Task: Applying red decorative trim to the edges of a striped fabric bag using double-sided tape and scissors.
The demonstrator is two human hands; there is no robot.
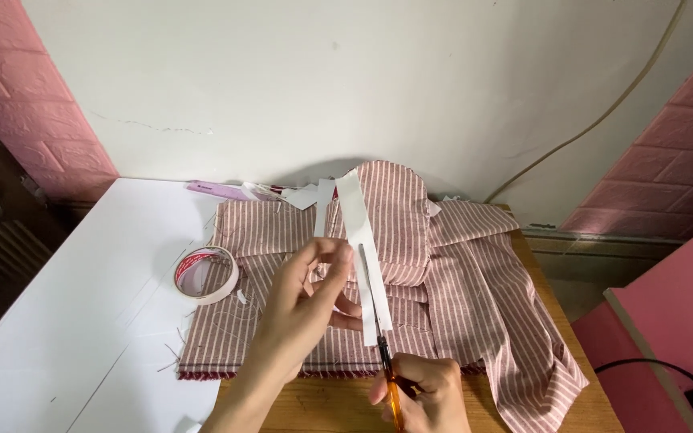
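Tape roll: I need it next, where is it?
In the head view the tape roll lies left of the left hand, on the left edge of the striped cloth where it meets the white board.

No screens or signs are in sight. The only thing like a package is a flat, long lilac-pink pack point(216, 190) lying at the far edge of the white surface point(82, 321), by the wall, left of the striped fabric; its print is too small to make out.
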